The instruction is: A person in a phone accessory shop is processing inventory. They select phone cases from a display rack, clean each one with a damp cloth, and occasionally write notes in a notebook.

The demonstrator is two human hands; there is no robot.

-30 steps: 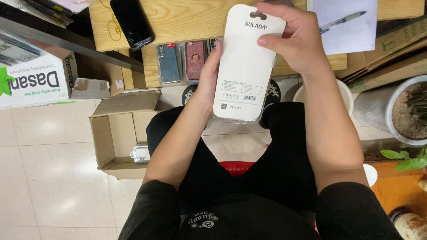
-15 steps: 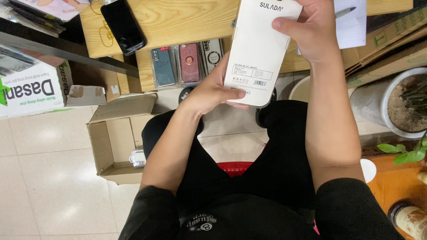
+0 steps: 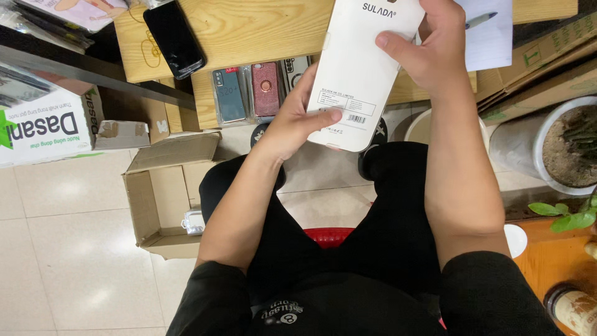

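Head view shows the left hand (image 3: 292, 121) and right hand (image 3: 429, 53) both closed in a grip on a flat white package (image 3: 360, 71), held tilted above the lap at the edge of the wooden surface (image 3: 249, 31). On that surface lie a black phone (image 3: 175, 38) and two packaged phone cases (image 3: 249, 92). An open cardboard box (image 3: 165, 193) sits on the tiled floor
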